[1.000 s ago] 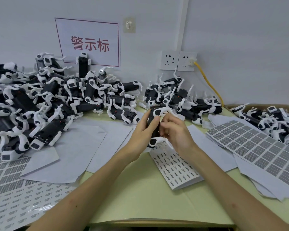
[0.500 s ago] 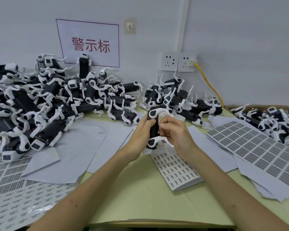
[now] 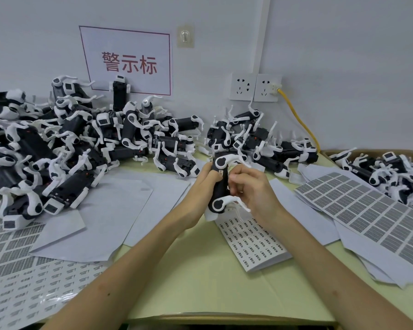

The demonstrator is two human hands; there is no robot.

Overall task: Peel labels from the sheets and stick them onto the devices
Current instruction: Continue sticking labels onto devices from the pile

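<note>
I hold one black-and-white device [image 3: 218,184] upright above the middle of the table. My left hand [image 3: 202,186] grips its left side, thumb near a small label on the black body. My right hand [image 3: 250,189] curls round its right side, fingertips pressed against the body. Below my hands lies a sheet of small labels [image 3: 250,239]. A sheet of larger grey labels [image 3: 367,210] lies to the right.
A big pile of the same devices [image 3: 57,148] fills the back left, a smaller pile [image 3: 260,141] sits behind my hands, and a cardboard box [image 3: 372,152] at the right holds more. Blank backing sheets [image 3: 100,217] and label sheets [image 3: 22,289] cover the left. A yellow cable [image 3: 301,122] runs from the wall socket.
The device has turned in my hands to stand more upright, showing its side with both white joints. My right fingers have shifted along its right side.
</note>
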